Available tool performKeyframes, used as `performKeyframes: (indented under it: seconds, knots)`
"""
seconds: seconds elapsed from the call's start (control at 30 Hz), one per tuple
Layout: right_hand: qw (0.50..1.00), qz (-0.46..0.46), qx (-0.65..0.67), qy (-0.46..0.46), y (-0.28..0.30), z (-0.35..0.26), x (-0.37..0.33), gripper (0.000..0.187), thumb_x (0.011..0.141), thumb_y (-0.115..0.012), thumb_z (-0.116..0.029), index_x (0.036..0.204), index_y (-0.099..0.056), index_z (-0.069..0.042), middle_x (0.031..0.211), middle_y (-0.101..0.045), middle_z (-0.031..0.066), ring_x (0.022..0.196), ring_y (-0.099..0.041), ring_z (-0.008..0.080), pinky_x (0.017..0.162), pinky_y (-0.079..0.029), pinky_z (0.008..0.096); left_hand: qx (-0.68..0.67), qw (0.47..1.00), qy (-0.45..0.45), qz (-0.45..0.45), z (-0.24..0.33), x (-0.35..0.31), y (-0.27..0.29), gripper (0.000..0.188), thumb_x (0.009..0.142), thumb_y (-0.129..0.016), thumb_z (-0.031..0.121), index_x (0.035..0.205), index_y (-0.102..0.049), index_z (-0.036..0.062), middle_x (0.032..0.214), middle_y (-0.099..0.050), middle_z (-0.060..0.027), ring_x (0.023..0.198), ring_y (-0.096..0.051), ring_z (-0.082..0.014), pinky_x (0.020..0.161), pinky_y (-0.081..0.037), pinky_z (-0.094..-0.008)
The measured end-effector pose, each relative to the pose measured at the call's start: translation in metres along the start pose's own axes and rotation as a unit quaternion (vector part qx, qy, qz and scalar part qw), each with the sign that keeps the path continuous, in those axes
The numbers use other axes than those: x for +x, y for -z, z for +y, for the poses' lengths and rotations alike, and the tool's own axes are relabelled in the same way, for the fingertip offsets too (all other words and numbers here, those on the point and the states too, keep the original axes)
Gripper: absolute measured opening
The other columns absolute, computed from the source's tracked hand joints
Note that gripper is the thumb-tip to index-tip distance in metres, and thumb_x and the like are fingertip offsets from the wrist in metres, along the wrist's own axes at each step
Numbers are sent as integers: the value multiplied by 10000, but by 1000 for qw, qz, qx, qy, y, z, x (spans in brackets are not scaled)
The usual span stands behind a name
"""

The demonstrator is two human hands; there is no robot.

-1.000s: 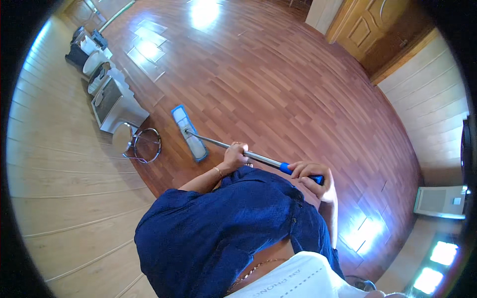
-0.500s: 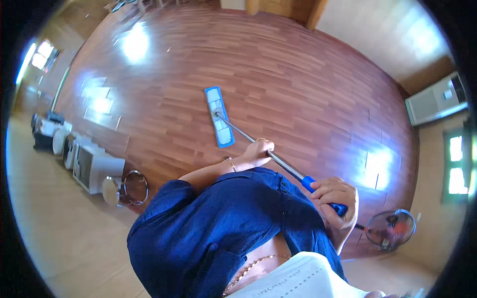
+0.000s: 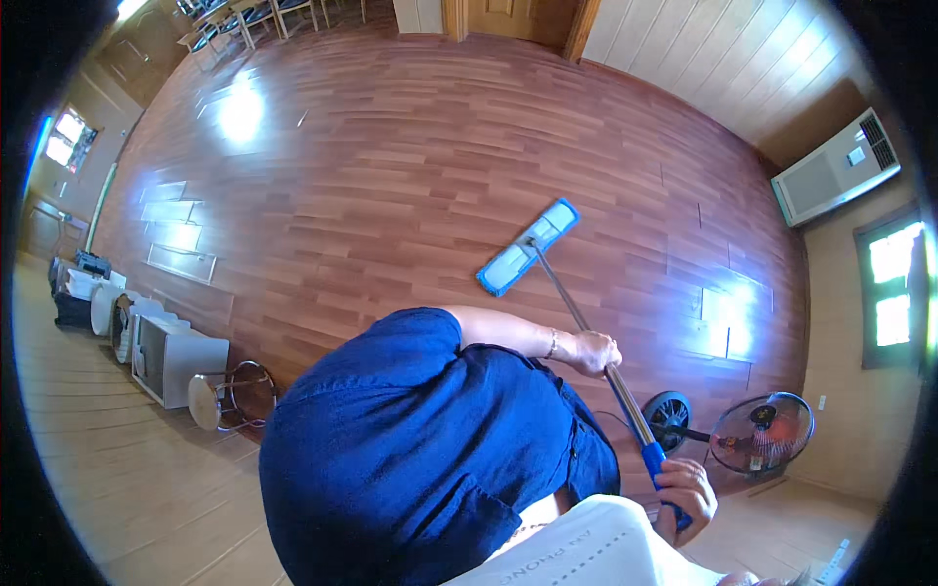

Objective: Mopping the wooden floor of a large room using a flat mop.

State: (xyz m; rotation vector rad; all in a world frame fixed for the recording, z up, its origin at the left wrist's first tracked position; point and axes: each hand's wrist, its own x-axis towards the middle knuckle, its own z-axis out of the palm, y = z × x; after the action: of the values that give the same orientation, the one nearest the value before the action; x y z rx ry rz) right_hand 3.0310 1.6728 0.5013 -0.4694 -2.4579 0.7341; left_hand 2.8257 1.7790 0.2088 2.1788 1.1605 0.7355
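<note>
A flat mop (image 3: 515, 264) with a blue-edged rectangular head lies on the wood-patterned floor ahead of me. Its metal pole slants back toward my right side. My left hand (image 3: 592, 354) is wrapped round the middle of the pole, the arm stretched across my front. Farther up, my right hand (image 3: 687, 496) grips the blue handle (image 3: 654, 457) at the pole's end. White cloth at the lower edge hides part of my chest.
A standing fan (image 3: 762, 435) with a round black base is close on my right. Along the left wall are a round stool (image 3: 204, 401) and a white cabinet (image 3: 168, 359). A white air conditioner (image 3: 835, 171) stands at the right wall; chairs (image 3: 256, 18) are far left.
The mop head has swept to the right and turned, now slanting the other way. Both hands have moved right and nearer to me with the pole, still gripping it.
</note>
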Motion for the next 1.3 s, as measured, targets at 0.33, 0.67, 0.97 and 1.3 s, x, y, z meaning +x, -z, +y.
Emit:
performKeyframes:
  seconds: [0.33,0.67,0.97,1.3]
  knots:
    - [981,27,153,115,-139,135,-44,110,713,-638,-164,755,-588,-75,705,-647,120,737,-662,295,736,-496,453,45,998,19,-37,-122,-30,-58,103,696,-637,196,762,-636,116,804,-659,-137,833,-650,-355,706,-527,-481]
    - [924,325,189,73,-252,289,-96,394,858,-626,-355,671,-539,-19,661,-610,148,684,-615,299,669,-483,409,118,988,50,82,-263,-23,-151,90,667,-627,199,690,-643,113,734,-660,-140,754,-658,-362,680,-532,-465]
    - [963,116,238,36,-257,385,-124,175,731,-627,-167,696,-583,-1,777,-668,167,820,-656,325,790,-485,410,-141,957,247,61,-322,-33,-195,232,658,-638,144,514,-457,140,457,-514,-83,466,-565,-277,468,-408,-405]
    - [934,-130,325,64,-232,483,-136,133,716,-609,-4,849,-613,-12,1042,-665,197,1120,-592,351,949,-451,440,241,923,177,244,-371,-48,-264,220,648,-736,237,650,-539,140,700,-590,-88,754,-617,-318,662,-498,-432]
